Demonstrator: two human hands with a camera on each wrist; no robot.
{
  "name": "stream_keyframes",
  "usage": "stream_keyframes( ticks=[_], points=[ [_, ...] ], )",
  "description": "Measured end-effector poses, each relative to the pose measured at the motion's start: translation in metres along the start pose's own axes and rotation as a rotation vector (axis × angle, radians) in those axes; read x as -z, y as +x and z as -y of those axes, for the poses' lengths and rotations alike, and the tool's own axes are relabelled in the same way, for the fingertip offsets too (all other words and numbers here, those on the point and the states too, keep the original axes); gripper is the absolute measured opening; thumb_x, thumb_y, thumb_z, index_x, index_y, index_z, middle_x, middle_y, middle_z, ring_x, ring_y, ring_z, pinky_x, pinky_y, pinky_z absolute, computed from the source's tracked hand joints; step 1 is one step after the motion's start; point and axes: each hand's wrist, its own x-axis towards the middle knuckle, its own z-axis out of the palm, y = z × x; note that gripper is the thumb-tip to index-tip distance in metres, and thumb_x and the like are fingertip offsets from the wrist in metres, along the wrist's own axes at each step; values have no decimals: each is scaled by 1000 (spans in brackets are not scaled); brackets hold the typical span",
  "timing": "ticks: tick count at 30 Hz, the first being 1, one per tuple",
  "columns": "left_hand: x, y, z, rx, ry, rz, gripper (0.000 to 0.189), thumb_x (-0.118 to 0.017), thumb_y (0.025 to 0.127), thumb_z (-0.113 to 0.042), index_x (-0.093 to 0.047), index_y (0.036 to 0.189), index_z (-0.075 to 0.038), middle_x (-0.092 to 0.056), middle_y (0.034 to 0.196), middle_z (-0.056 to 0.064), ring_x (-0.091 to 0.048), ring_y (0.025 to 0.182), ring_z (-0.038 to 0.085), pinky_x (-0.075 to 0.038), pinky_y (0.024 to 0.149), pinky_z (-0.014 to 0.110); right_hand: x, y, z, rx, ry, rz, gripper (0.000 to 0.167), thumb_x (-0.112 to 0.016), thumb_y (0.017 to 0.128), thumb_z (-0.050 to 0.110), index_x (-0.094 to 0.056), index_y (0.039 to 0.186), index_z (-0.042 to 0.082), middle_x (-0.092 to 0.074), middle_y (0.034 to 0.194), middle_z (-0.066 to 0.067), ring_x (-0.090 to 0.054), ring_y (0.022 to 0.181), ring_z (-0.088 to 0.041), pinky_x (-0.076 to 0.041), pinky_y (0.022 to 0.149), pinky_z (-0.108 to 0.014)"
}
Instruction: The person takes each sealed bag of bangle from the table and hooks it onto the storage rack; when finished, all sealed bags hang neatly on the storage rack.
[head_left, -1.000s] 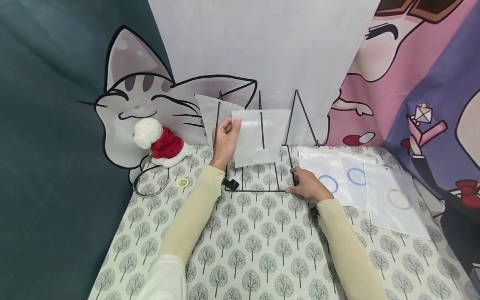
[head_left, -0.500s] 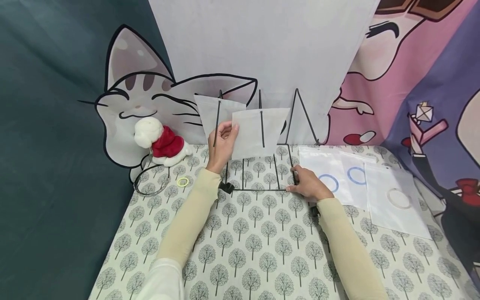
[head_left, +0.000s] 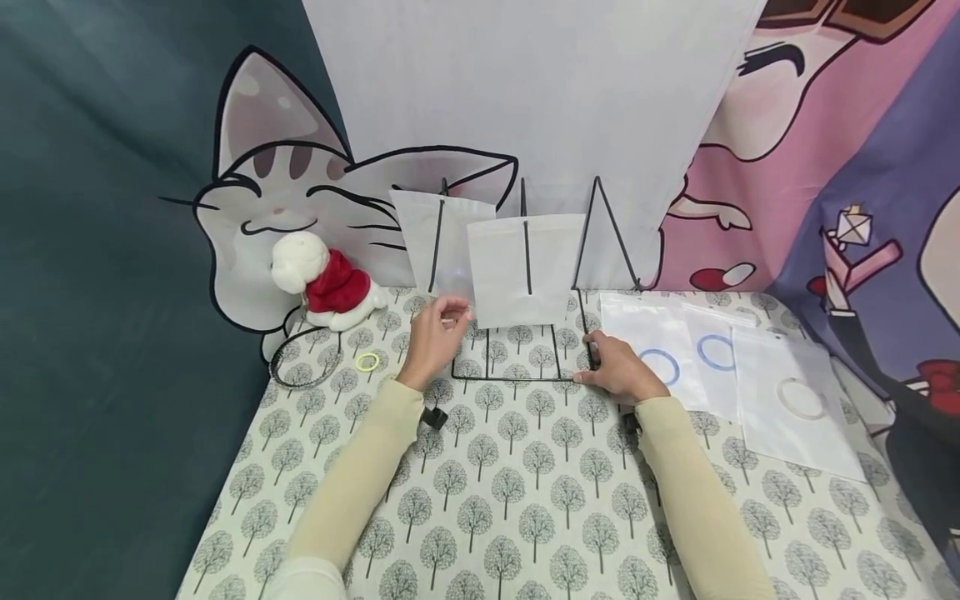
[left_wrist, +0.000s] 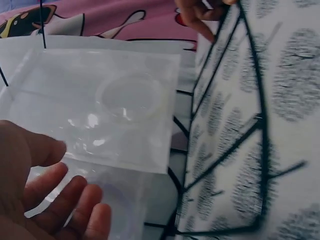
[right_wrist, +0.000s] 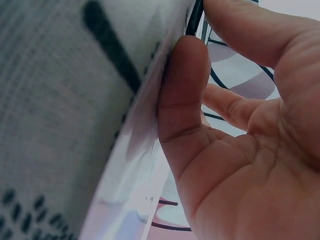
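A black wire rack [head_left: 516,380] with upright hooks stands at the back of the table. On its middle hook hangs a clear zip bag [head_left: 498,279]; a second zip bag [head_left: 417,229] hangs from the left hook. A round ring outline [left_wrist: 131,97] shows through the nearer bag in the left wrist view. My left hand [head_left: 435,340], fingers loosely bent around nothing, is just below and left of the middle bag, apart from it. With thumb and fingers, my right hand [head_left: 621,368] grips the rack's right front base corner.
Several zip bags lie overlapping at the right, with a blue ring [head_left: 658,367], another blue ring [head_left: 716,352] and a pale ring [head_left: 799,398] in them. At the left are a plush toy [head_left: 333,287] in red, a dark hoop [head_left: 279,377] and a small yellow ring [head_left: 367,362].
My left hand has let go of the middle bag and moved down and left, away from it. The bag now hangs freely on the hook. My right hand has stayed at the rack's corner.
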Motion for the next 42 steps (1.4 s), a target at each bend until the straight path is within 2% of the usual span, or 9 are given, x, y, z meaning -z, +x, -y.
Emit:
stream_keyframes(
  ticks=[6,9,12,17,24,29,32,37,42],
  points=[
    [2,-20,22,95,167,181,61,-76,97,-35,-56,149,-11,-60,142,17,-62,126,33,-53,106,52,0,0,-1,-5,-3,2,87,-84,91,29,-36,159,3,-60,137,-32,-60,126,-48,-47,109,-65],
    [1,-27,31,120,245,245,74,-81,92,-39,-51,154,-12,-57,141,16,-59,126,34,-51,106,55,0,0,-1,-2,-4,-1,86,-84,92,28,-36,159,3,-60,137,-32,-60,126,-48,-47,109,-65],
    [0,-32,39,149,271,286,82,-86,87,-39,-50,156,-12,-56,139,16,-58,124,33,-51,106,54,-1,0,0,17,-15,3,85,-83,92,27,-36,158,1,-61,133,-30,-61,123,-46,-49,107,-63],
    [0,-35,49,158,264,295,89,-93,80,-31,-51,156,-11,-55,139,16,-61,120,31,-54,105,50,-3,1,4,42,-53,-1,85,-83,93,30,-37,157,-2,-64,125,-28,-63,116,-43,-51,102,-61],
    [-1,-30,54,162,308,302,93,-95,78,-26,-49,157,-7,-56,135,16,-62,112,28,-55,102,47,0,0,1,51,-64,-2,88,-83,93,31,-36,160,-1,-65,126,-26,-63,118,-42,-49,107,-62],
    [-2,-28,52,175,303,315,96,-95,78,-27,-47,158,-7,-56,131,14,-61,111,27,-55,102,47,4,1,-5,118,-96,2,83,-77,97,35,-39,159,-4,-69,110,-15,-65,99,-29,-52,100,-57],
    [-1,-29,52,172,271,309,97,-95,77,-26,-47,158,-6,-56,125,13,-61,104,25,-55,97,46,9,2,-10,142,-62,-15,75,-73,100,34,-42,158,-4,-71,105,-10,-66,92,-22,-55,95,-52],
    [1,-30,54,166,255,322,96,-94,80,-28,-46,159,-4,-53,113,10,-56,92,20,-53,88,40,24,2,-23,129,21,-102,62,-68,104,30,-48,154,0,-72,112,-13,-69,100,-26,-57,92,-50],
    [3,-25,52,160,282,349,95,-93,81,-29,-45,159,-5,-53,109,8,-52,90,20,-51,86,38,47,2,-41,89,33,-230,57,-65,106,32,-51,151,0,-68,123,-22,-65,113,-38,-52,100,-59]
  ],
)
